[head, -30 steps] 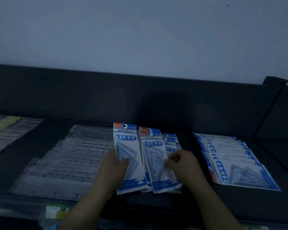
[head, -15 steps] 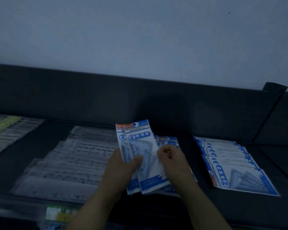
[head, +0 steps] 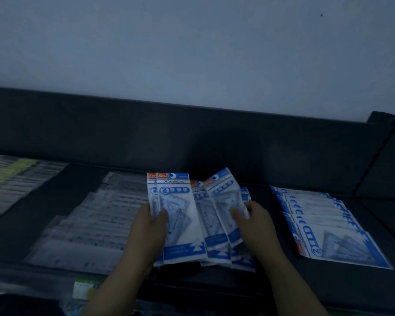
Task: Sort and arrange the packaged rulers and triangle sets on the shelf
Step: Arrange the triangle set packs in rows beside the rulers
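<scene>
Blue triangle packs (head: 183, 226) between fingers (head: 162, 217)

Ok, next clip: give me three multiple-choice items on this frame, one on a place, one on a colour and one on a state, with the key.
1. Where does the laid-out row of triangle set packs lie on the shelf?
A. To the right of both hands.
B. To the left of both hands.
C. Upright against the back panel.

2. What colours are the fanned triangle set packs?
A. Green and yellow.
B. Blue and white, with an orange corner tag.
C. Red and black.

3. What is the left hand doing?
A. Lying flat on the shelf.
B. Hanging empty.
C. Gripping packs from the fan.

Key:
1 A: the row lies flat beyond the right hand, and the packaged rulers are on the opposite side.
2 B: blue bands, white fields, orange at the top corners.
3 C: its thumb presses the front pack.
</scene>
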`<state>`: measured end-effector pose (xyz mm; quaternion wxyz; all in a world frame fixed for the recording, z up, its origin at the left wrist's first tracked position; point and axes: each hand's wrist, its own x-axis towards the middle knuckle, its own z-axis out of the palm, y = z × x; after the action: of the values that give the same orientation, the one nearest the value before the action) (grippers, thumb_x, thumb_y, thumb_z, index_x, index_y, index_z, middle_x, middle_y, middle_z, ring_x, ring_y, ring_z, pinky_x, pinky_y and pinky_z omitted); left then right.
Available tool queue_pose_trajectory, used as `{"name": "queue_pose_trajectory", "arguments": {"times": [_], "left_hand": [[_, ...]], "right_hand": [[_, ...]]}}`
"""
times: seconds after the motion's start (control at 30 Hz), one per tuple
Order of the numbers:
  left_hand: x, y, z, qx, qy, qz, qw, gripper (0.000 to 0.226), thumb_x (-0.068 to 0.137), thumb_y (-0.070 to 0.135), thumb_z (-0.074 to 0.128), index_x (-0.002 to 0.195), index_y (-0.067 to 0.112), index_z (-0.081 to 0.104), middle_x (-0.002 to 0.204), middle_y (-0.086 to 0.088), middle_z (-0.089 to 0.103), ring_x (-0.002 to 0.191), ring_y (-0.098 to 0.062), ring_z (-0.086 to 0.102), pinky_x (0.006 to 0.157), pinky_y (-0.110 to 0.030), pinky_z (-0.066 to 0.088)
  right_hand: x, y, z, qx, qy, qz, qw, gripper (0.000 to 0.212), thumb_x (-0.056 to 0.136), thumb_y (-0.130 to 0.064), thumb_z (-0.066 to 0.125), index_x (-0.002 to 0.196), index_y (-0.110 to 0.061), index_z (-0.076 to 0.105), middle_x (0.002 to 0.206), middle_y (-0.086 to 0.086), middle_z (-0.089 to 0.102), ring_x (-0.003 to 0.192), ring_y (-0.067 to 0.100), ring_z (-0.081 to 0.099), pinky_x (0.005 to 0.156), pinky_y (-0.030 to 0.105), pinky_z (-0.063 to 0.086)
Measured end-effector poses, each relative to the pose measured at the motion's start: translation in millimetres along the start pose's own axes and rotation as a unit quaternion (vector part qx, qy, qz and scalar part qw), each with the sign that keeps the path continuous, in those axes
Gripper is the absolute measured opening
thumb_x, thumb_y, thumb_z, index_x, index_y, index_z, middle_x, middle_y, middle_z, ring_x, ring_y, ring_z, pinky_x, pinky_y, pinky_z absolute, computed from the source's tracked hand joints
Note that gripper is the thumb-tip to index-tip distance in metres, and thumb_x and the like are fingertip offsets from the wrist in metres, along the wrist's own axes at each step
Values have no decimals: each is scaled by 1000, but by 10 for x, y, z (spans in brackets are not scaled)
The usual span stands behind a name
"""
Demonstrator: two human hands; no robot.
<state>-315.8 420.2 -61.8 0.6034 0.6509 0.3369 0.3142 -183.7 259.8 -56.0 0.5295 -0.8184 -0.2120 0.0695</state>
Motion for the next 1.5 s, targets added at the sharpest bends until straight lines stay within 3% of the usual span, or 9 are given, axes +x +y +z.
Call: {"name": "queue_pose_trajectory", "arguments": {"times": [0.1, 0.2, 0.3, 0.43, 0.63, 0.9, 1.2, 1.37, 1.5], "left_hand": [[-80, 43, 71, 14, 12, 23, 1000, 12, 98, 17, 48, 106, 15, 56, 93, 0, 63, 78, -8, 58, 57, -20, 42], [-151, 87, 181, 11, -5, 51, 999, 9, 96, 20, 52, 103, 18, 57, 98, 0, 65, 85, -14, 64, 62, -22, 46], [-171, 111, 261, -16, -48, 43, 998, 21, 86, 18, 69, 105, 17, 60, 97, 0, 70, 83, -13, 69, 64, -25, 57], [-99, 68, 161, -10, -16, 45, 999, 43, 82, 13, 72, 120, 11, 53, 107, -7, 66, 89, -18, 66, 64, -23, 54], [27, 24, -85, -62, 8, 12, 998, 33, 89, 3, 61, 119, 11, 50, 104, -10, 65, 86, -26, 67, 65, -36, 56], [-9, -64, -145, -37, -14, 8, 999, 32, 90, 1, 58, 119, 13, 48, 106, -8, 63, 86, -21, 64, 65, -31, 52], [-125, -15, 101, -76, -61, 4, 995, 20, 96, 12, 52, 114, 21, 49, 108, -2, 63, 91, -18, 64, 68, -30, 52], [-122, -48, 212, -48, -88, 33, 994, 47, 82, 19, 74, 123, 19, 53, 112, -1, 68, 93, -15, 70, 75, -34, 59], [-48, -52, 116, -62, -60, 16, 996, 35, 89, 2, 60, 121, 16, 54, 106, -7, 68, 87, -20, 69, 60, -27, 58]], "right_hand": [[-26, -91, -35, 162, -7, 46, 986, 18, 92, -25, 60, 92, -8, 59, 88, 13, 68, 79, 28, 67, 70, 43, 56], [-82, -191, 28, 228, -88, 79, 966, 20, 86, -22, 68, 101, -11, 62, 93, 10, 72, 81, 27, 71, 74, 46, 59], [-148, -206, 122, 99, -113, 25, 988, 27, 83, -36, 70, 97, -15, 61, 88, 5, 72, 77, 21, 71, 71, 41, 59], [-117, -138, 64, -80, -13, -52, 995, 27, 90, -45, 56, 90, -19, 61, 86, -6, 63, 81, 15, 60, 68, 26, 49], [-69, -150, 195, -227, -50, -7, 973, 48, 70, -58, 70, 97, -23, 51, 93, -7, 55, 89, 12, 56, 68, 25, 45], [50, -77, 77, -161, -23, 15, 987, 16, 94, -25, 51, 88, -10, 56, 80, 5, 59, 68, 15, 52, 63, 31, 45], [-156, -224, 23, 176, -9, 36, 984, 17, 99, -22, 46, 96, -6, 53, 83, 13, 58, 68, 22, 55, 58, 35, 46], [-268, -159, 96, 49, -101, -31, 993, 21, 95, -28, 53, 87, -9, 56, 79, 10, 58, 66, 19, 56, 61, 28, 46], [-115, 8, 54, -110, -22, -47, 993, 19, 93, -33, 55, 85, -17, 61, 89, 1, 57, 79, 13, 57, 69, 24, 45]]}}
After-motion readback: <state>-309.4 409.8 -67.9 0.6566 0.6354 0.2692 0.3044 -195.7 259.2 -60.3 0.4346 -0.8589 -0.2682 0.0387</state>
